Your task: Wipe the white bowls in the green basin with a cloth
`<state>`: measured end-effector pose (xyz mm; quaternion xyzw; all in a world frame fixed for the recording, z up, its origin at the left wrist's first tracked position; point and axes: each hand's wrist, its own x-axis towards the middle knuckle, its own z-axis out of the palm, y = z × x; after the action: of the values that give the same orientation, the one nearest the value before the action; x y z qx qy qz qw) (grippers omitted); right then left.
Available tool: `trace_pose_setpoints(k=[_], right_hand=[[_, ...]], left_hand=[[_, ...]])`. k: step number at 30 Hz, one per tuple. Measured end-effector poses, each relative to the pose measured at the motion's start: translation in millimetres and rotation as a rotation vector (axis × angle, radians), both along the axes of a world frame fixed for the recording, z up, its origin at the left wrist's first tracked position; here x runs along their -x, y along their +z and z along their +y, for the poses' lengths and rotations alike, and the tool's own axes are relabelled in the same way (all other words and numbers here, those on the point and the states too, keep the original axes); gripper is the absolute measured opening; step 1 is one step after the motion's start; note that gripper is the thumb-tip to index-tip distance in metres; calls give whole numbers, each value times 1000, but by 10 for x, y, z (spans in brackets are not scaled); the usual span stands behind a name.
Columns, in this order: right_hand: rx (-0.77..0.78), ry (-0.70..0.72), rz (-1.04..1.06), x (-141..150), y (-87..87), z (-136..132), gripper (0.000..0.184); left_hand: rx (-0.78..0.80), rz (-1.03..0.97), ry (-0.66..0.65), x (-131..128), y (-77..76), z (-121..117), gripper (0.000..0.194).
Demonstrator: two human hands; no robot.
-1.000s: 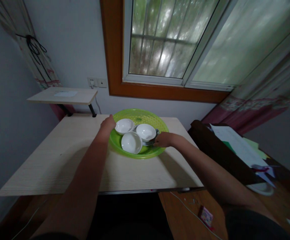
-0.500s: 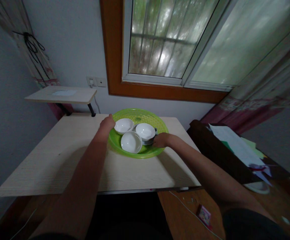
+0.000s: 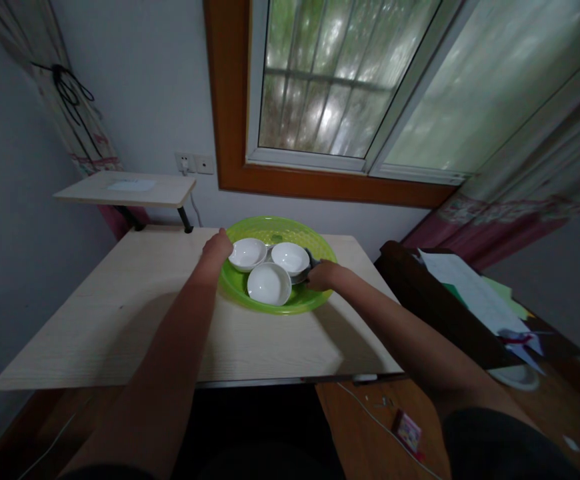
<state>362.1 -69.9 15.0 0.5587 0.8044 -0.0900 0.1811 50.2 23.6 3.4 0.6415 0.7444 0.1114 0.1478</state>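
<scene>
A round bright green plastic basin [image 3: 290, 231] rests on the table, holding three white bowls. One bowl [image 3: 248, 253] is at the left beside my left hand, another [image 3: 290, 259] at the right, and the third [image 3: 269, 284] lies in front, tilted toward me. Below the right bowl, part of a metallic-looking thing shows. My left hand [image 3: 218, 247] is closed at the basin's left rim, its fingertips partly hidden, close to the left bowl. Inside the right side of the basin my right hand [image 3: 323, 275] is closed around a dark grey cloth-like thing [image 3: 312, 259], beside the right bowl.
The pale wooden table [image 3: 150, 333] carries a small raised shelf [image 3: 165, 192] with a paper on it at the back left. Behind are a wall socket [image 3: 194, 163] and a window. To the right stands a dark piece of furniture with papers [image 3: 470, 293].
The front bowl has shifted slightly right and now sits flatter. More of the dark grey thing shows above my right hand. My left hand stays at the basin's left rim.
</scene>
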Motion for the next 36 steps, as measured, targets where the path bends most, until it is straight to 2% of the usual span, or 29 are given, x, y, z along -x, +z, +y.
trace_pose_setpoints(k=[2, 4, 7, 10, 12, 14, 17, 20, 24, 29, 34, 36], right_hand=[[76, -52, -57, 52, 96, -71, 24], [133, -84, -30, 97, 211, -165, 33], [232, -60, 49, 102, 377, -289, 47], [330, -32, 156, 9, 483, -316, 50], [336, -50, 181, -91, 497, -265, 47], [253, -85, 137, -199, 457, -170, 44], [-35, -127, 40, -334, 322, -2, 35], [-179, -35, 20, -401, 178, 136, 29], [-240, 28, -5, -416, 71, 227, 34], [-328, 67, 14, -432, 31, 267, 38], [-372, 98, 35, -437, 19, 329, 37], [-392, 106, 62, -436, 18, 353, 35]], left_hand=[[-4, -2, 4, -12, -9, -1, 51], [-13, -2, 5, -21, -14, -4, 49], [-25, 7, 5, -26, -15, -7, 48], [-21, 15, 3, -24, -7, -13, 50], [-14, 16, 1, -21, 1, -19, 51], [-11, 15, -6, -17, 7, -25, 53], [-13, 14, -14, -15, 12, -31, 55], [-5, 16, -10, -19, 23, -36, 53], [4, 25, -8, -26, 47, -43, 50], [21, 31, 9, -28, 45, -114, 49], [-57, 146, -61, -28, 56, -387, 72], [-71, 197, -100, -41, 76, -517, 75]])
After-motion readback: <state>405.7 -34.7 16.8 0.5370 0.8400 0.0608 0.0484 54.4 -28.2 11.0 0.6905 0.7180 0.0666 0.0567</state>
